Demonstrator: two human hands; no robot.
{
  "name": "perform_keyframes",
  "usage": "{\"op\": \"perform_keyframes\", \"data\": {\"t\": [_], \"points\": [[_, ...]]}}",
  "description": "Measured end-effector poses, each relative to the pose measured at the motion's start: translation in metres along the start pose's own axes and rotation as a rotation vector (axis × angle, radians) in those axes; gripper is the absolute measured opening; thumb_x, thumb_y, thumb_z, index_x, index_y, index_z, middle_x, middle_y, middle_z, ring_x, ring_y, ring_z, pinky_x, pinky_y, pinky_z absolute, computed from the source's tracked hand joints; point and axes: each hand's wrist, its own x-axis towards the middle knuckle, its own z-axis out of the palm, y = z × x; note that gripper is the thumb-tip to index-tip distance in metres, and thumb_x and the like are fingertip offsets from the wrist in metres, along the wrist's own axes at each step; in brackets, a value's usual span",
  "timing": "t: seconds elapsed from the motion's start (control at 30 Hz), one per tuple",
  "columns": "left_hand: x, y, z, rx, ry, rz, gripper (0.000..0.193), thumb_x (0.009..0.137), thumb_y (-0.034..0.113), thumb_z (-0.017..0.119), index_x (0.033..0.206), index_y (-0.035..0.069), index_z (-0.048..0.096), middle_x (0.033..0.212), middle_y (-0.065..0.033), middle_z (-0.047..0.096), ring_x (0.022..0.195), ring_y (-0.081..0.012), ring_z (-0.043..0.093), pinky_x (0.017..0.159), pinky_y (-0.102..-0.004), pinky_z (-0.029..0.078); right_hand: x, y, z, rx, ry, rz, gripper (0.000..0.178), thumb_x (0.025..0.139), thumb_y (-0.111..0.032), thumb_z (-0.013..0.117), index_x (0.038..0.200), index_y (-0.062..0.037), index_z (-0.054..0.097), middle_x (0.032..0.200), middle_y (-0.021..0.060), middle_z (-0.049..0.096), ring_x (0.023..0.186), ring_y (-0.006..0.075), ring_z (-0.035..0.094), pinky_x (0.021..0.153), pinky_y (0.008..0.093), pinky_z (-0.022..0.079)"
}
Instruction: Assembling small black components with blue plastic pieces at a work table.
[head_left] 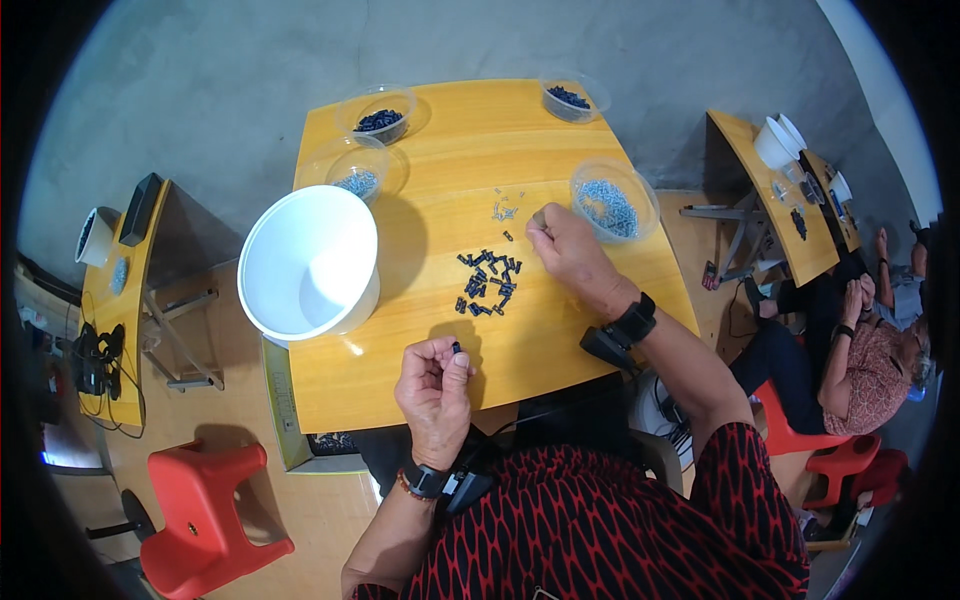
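My left hand [437,392] is raised near the table's front edge, with thumb and fingers pinched on a small black plastic part [457,348]. Farther off and to the right, my right hand [572,250] hovers with its fingers curled together; whatever they hold is hidden. Between the hands lies a loose pile of small black parts [487,282], with a single black piece [507,236] apart from it. Beyond that pile, several small silver screws [503,212] are scattered on the wood. Close to my right hand stands a clear bowl of silver screws [610,207].
A large white bucket [262,262] stands at the table's left edge. Behind it is a clear tub of screws [356,182]; bowls of black parts [380,122] [568,97] stand at the far corners. A red stool [200,510] is at lower left. People sit at the right beside another table [790,215].
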Motion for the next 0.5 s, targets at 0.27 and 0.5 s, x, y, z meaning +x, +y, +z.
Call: {"op": "perform_keyframes", "data": {"t": [0.27, 0.5], "points": [[0.0, 0.003, -0.002, 0.059, -0.016, -0.019, 0.016, 0.095, 0.005, 0.065, 0.109, -0.002, 0.059, 0.089, -0.0018, 0.059, 0.074, -0.0087, 0.058, 0.07, -0.0235, 0.053, -0.031, -0.046, -0.012, 0.892, -0.193, 0.382, 0.007, 0.095, -0.004, 0.062, 0.094, 0.0019, 0.059, 0.082, 0.0032, 0.064, 0.073, 0.0076, 0.061, 0.067, 0.024, 0.052], [0.002, 0.001, -0.002, -0.021, -0.019, -0.026, 0.012, 0.096, 0.004, 0.063, 0.106, -0.002, 0.058, 0.093, -0.0041, 0.062, 0.075, -0.01, 0.061, 0.071, -0.0237, 0.053, -0.032, -0.085, -0.015, 0.968, -0.371, 0.264, 0.006, 0.093, -0.002, 0.063, 0.097, 0.0024, 0.062, 0.09, 0.0056, 0.066, 0.075, 0.0092, 0.062, 0.07, 0.0246, 0.053]]}}
